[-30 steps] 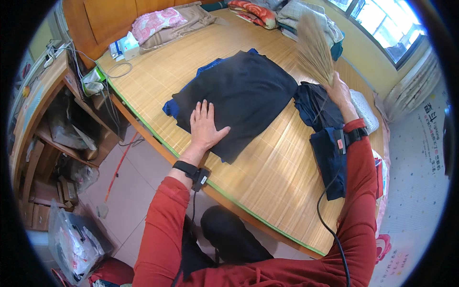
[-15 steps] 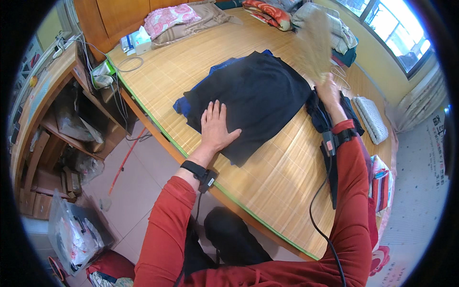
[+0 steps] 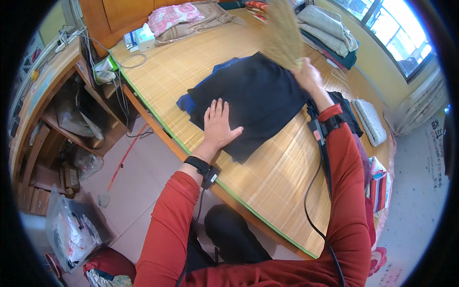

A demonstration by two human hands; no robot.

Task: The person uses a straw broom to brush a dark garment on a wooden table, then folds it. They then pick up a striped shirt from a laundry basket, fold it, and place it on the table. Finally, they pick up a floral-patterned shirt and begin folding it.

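A black garment (image 3: 258, 95) lies spread on the bamboo bed mat (image 3: 272, 191), with a blue cloth (image 3: 185, 103) showing from under its left and far edges. My left hand (image 3: 220, 125) presses flat on the near left part of the black garment, fingers spread. In my right hand (image 3: 308, 75) is the handle end of a straw hand broom (image 3: 283, 36), its bristles raised and slightly blurred by motion. The broom is over the far right side of the garment. Dark folded clothes (image 3: 342, 107) lie beneath and beside my right wrist.
Folded blankets (image 3: 330, 33) are stacked at the far right near the window. A knitted white pad (image 3: 369, 122) rests by the right edge. A pink pillow (image 3: 174, 19) and a tissue box (image 3: 144, 38) sit at the back left. A desk with open shelves (image 3: 52, 119) stands left of the bed.
My right hand has swung the broom leftward, from above the right side of the bed to over the black garment's far right part. My left hand stays flat in nearly the same place.
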